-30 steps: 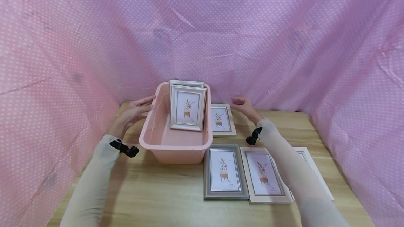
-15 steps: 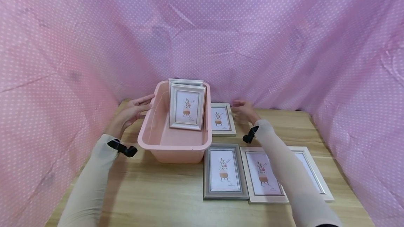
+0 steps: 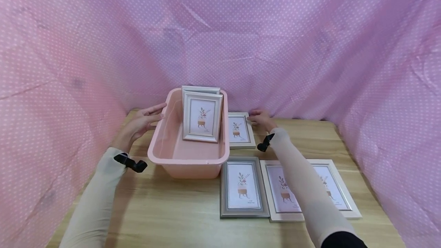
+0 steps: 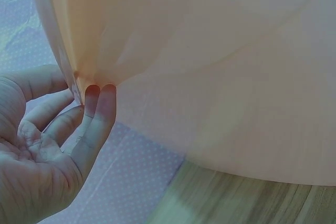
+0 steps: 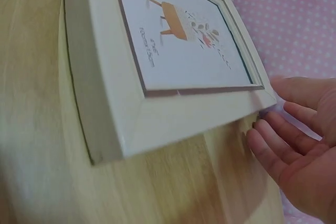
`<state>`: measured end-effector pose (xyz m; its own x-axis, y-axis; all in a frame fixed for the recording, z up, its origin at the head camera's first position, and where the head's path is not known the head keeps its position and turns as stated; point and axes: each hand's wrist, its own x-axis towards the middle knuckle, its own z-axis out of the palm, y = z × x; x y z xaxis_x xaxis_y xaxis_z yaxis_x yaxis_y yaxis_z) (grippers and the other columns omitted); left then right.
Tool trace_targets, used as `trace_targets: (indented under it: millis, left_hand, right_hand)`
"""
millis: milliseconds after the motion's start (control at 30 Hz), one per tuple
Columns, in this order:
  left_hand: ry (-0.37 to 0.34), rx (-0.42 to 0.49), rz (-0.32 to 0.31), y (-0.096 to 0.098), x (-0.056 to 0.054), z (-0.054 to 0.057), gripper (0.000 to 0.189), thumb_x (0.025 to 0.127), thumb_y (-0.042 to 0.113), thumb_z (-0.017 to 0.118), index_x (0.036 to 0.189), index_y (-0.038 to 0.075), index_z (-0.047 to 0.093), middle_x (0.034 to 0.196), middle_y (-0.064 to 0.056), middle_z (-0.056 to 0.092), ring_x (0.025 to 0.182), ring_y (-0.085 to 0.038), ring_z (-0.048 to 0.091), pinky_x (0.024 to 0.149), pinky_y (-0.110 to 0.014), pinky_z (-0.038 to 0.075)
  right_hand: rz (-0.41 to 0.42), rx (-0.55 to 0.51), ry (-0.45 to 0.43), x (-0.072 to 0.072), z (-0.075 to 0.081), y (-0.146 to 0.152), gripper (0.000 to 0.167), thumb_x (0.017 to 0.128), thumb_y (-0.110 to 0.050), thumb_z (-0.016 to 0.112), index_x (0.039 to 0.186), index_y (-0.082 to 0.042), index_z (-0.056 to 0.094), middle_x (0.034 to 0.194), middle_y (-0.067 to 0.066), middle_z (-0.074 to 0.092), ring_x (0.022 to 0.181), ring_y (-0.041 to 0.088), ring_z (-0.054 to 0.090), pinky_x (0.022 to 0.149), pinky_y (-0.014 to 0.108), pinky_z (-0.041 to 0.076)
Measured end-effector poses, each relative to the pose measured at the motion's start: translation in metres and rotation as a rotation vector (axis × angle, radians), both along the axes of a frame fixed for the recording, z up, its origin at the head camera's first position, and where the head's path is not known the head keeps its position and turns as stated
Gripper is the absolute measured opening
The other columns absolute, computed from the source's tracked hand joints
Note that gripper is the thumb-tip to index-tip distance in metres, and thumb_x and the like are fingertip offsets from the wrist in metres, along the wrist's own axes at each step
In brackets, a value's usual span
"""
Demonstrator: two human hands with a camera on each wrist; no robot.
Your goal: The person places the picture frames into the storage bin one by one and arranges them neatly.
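My left hand (image 3: 141, 122) touches the left rim of a pink plastic tub (image 3: 188, 161) in the head view. The left wrist view has that hand (image 4: 58, 135) with fingertips at the rim and outer wall of the tub (image 4: 226, 77). Behind the tub's right side a cream picture frame (image 3: 251, 137) lies on the table, its left edge hidden by the tub. My right hand (image 3: 262, 119) is at the frame's upper right corner. In the right wrist view, the thumb of the right hand (image 5: 310, 150) meets the corner of the frame (image 5: 173, 114), other fingers below.
Inside the tub, a silver-white picture frame (image 3: 217, 125) leans upright before another frame (image 3: 201, 88). On the front right of the wooden table (image 3: 165, 213) lie a grey frame (image 3: 227, 186) and cream frames (image 3: 273, 216), partly behind my right sleeve. Pink dotted cloth (image 3: 220, 41) encloses the table.
My right hand has moved left, from beside the cream frame to its upper right corner. My left hand stays at the tub's rim; the whole view has shifted slightly.
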<state>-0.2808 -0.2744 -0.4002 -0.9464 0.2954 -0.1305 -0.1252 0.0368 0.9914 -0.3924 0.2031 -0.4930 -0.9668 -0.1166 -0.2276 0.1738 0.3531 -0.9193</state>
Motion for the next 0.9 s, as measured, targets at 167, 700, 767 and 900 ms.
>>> trace_targets:
  millis: [167,700,767,900]
  left_hand:
    - [-0.019,-0.006,0.001,-0.0026,0.0009,0.0020,0.066,0.105,0.011,0.057,0.161,0.004,0.023,0.170,-0.017,0.016,0.108,0.005,0.062,0.086,-0.023,0.059]
    - [-0.017,-0.021,0.007,-0.0020,0.0017,0.0006,0.066,0.104,0.012,0.058,0.161,0.004,0.026,0.169,-0.019,0.021,0.107,0.004,0.063,0.087,-0.024,0.059]
    - [-0.017,-0.020,0.006,-0.0024,0.0018,0.0002,0.066,0.104,0.012,0.058,0.161,0.004,0.025,0.169,-0.020,0.020,0.107,0.003,0.063,0.087,-0.024,0.059]
    - [-0.016,-0.019,0.003,-0.0021,0.0018,0.0002,0.067,0.104,0.012,0.059,0.161,0.004,0.025,0.168,-0.020,0.020,0.108,0.003,0.063,0.087,-0.024,0.059]
  right_hand:
    - [0.010,-0.001,-0.002,-0.0058,-0.0068,-0.0045,0.052,0.096,-0.006,0.068,0.143,0.007,0.051,0.145,0.027,0.055,0.116,0.028,0.058,0.095,0.031,0.051]
    - [-0.018,0.023,0.015,-0.0053,-0.0102,-0.0072,0.055,0.094,-0.005,0.071,0.145,0.003,0.051,0.145,0.024,0.055,0.120,0.026,0.056,0.086,0.021,0.050]
    - [-0.016,0.026,0.008,-0.0060,-0.0099,-0.0063,0.055,0.093,-0.006,0.073,0.144,0.002,0.053,0.144,0.022,0.056,0.121,0.027,0.056,0.089,0.026,0.052]
    - [-0.006,0.031,0.018,-0.0048,-0.0056,-0.0044,0.053,0.089,-0.007,0.078,0.137,0.003,0.058,0.136,0.022,0.061,0.113,0.027,0.059,0.089,0.032,0.055]
